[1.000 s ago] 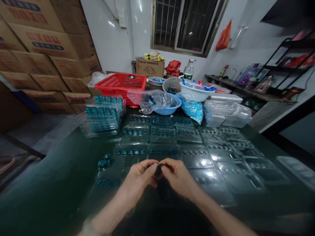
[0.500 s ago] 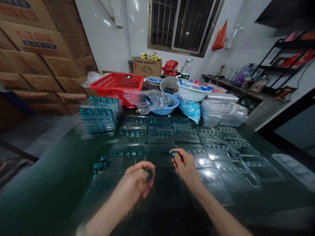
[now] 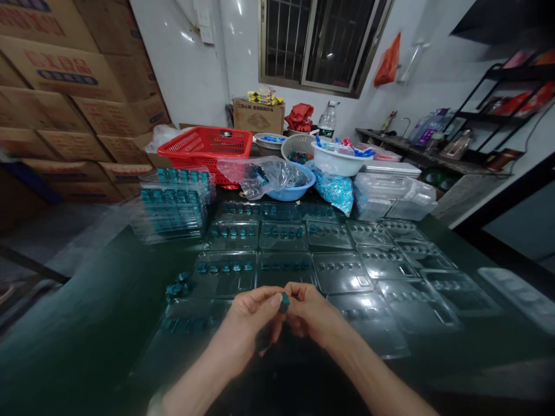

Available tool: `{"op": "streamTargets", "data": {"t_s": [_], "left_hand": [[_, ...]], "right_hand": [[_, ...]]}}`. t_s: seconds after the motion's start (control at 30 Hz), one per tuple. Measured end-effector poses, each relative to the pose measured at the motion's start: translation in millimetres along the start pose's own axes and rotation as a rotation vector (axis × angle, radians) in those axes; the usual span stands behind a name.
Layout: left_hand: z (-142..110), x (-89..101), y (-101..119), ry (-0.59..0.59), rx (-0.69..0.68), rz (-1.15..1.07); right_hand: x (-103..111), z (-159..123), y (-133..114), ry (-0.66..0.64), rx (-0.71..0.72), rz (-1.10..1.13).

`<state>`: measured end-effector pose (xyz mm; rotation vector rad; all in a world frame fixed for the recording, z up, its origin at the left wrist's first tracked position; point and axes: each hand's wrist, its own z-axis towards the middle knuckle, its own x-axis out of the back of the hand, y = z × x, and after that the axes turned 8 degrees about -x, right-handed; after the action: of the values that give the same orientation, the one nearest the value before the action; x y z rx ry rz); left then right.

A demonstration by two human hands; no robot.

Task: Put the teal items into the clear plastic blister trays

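Fingers (image 3: 276,300): pinched down narrow, tips of both hands meeting on one small teal piece
Piece: teal piece (image 3: 284,302), held up between the hands, just off the left thumb
Hands: left hand (image 3: 249,319) and right hand (image 3: 311,316) close together, palms turned inward, hovering low over the desk (image 3: 82,323)
Nearby: blister tray (image 3: 224,274) with a row of teal pieces just past the hands, loose teal pile (image 3: 177,288) just left of it
Room: more clear trays ahead and right, tray stack (image 3: 173,208) farther out, desk's left edge well off to the left
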<state>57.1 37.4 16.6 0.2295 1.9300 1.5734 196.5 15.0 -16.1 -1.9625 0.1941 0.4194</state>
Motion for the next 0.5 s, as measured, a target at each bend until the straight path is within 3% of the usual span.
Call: {"op": "streamTargets", "data": {"t_s": [0.17, 0.33, 0.43, 0.5], "left_hand": [[2, 4.4, -3, 0.052, 0.007, -0.03], [9, 6.1, -2, 0.121, 0.155, -0.233], [11, 6.0, -5, 0.238, 0.267, -0.298], [13, 6.3, -8, 0.249, 0.305, -0.306]], "right_hand": [[-3, -8, -6, -0.063, -0.008, 0.009], [-7, -18, -17, 0.195, 0.294, -0.278], [-13, -24, -19, 0.272, 0.443, -0.52], [-15, -26, -18, 0.31, 0.491, -0.658]]}}
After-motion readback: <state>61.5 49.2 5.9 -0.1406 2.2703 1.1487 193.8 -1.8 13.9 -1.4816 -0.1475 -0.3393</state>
